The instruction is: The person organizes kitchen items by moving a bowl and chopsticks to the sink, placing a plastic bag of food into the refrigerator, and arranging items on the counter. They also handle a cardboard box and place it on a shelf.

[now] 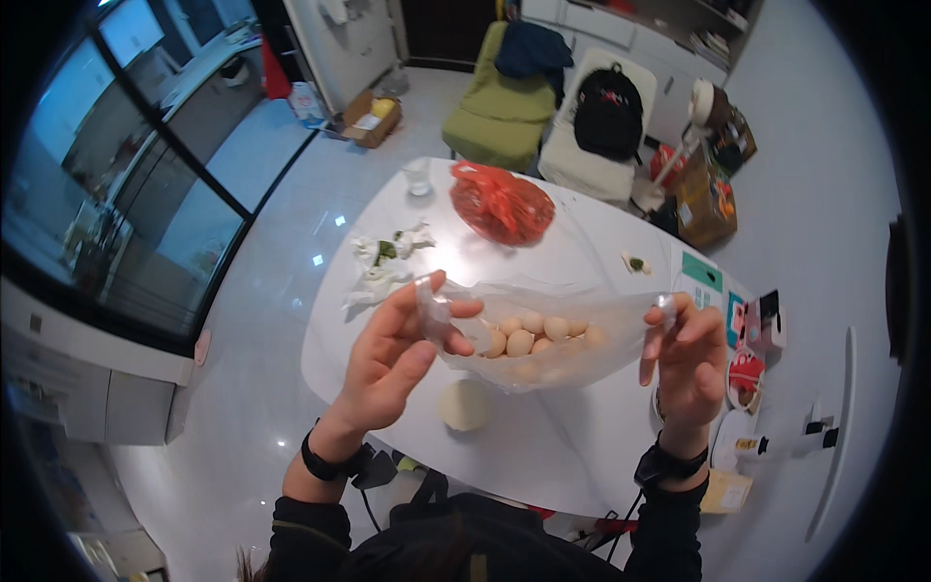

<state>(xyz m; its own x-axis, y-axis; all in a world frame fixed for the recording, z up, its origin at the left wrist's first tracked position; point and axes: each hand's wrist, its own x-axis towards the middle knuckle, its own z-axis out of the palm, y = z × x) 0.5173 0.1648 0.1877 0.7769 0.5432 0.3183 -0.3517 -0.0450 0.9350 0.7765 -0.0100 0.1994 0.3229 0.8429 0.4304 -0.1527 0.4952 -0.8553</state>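
A clear plastic bag [611, 327] is stretched between my two hands above the white table [582, 465]. Several pale brown eggs [519, 343] lie inside it. My left hand [396, 349] has one edge of the bag hooked over its fingers, which are partly spread. At the opposite edge, my right hand [687, 356] has the plastic looped around its fingers. Below the bag, nearer to me, a round pale yellow object [464, 405] rests on the table. Farther back stands a red plastic bag [502, 204], tied at the top, its contents unclear.
Crumpled white tissues [374, 280] with green scraps lie at the table's left, and a glass of water [418, 177] stands behind them. A small green scrap [637, 264] sits to the right. Boxes and a plate with a red item [747, 371] line the right edge, by the wall.
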